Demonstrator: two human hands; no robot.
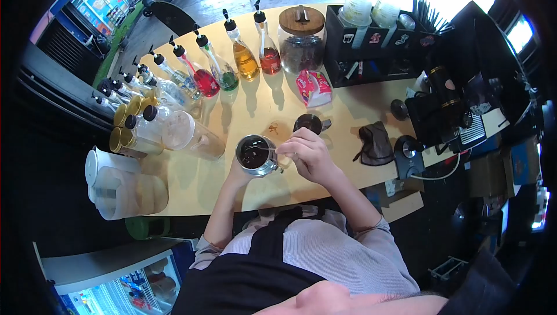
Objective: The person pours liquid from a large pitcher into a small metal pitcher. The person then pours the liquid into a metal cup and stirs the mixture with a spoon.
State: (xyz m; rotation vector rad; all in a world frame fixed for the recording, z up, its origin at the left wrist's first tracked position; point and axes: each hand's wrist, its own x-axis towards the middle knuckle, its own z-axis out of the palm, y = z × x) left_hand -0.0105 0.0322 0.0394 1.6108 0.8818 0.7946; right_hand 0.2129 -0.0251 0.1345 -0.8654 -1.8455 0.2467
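Observation:
A metal pitcher (259,170) with dark liquid (249,155) inside stands over the near middle of the table. Around its left side my left hand (239,174) is closed, its fingers mostly hidden behind the metal. My right hand (313,155) pinches the handle of a spoon (266,148), whose tip dips into the liquid. Just beyond my right hand lies a round black lid (307,122). Some brown spill (272,127) marks the wood beside it.
Pump-top syrup bottles (246,60) line the table's left and far edges. Jugs (130,193) and a lidded container (191,135) stand left. A wood-lidded jar (301,45), tissue pack (314,89) and black organizer (371,45) sit beyond; a dark cloth (374,144) and coffee equipment (441,112) are right.

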